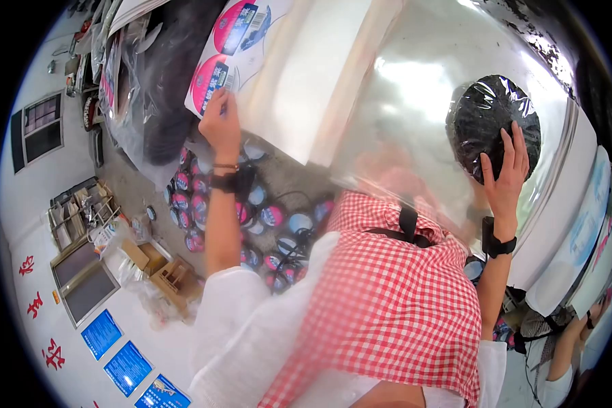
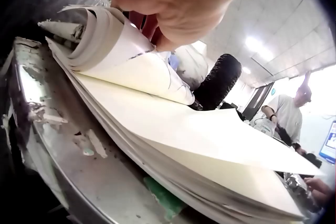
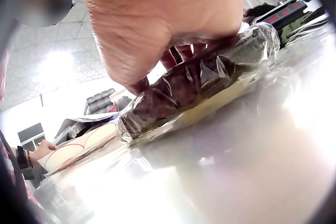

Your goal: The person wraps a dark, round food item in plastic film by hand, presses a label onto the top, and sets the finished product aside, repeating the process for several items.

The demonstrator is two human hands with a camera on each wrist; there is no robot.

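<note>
My left hand [image 1: 221, 129] has its fingers curled at the edge of a label sheet [image 1: 248, 64] printed with pink and blue circles. In the left wrist view this sheet [image 2: 136, 71] is folded back over a stack of white paper [image 2: 178, 124]. My right hand [image 1: 506, 170] rests on a round black cake [image 1: 479, 102] wrapped in clear film, fingers extended across its top. Seen from the right wrist, the wrapped cake [image 3: 178, 90] lies on the shiny tabletop [image 3: 236, 145], with a yellowish layer along its underside.
Several round packs with pink and blue labels [image 1: 272, 216] lie below the table's edge. Clear plastic bags [image 1: 126, 102] sit left of the sheets. White bundles [image 1: 557, 197] line the right side, near another person's arm [image 1: 568, 347]. A cardboard box [image 1: 177, 279] stands by the wall.
</note>
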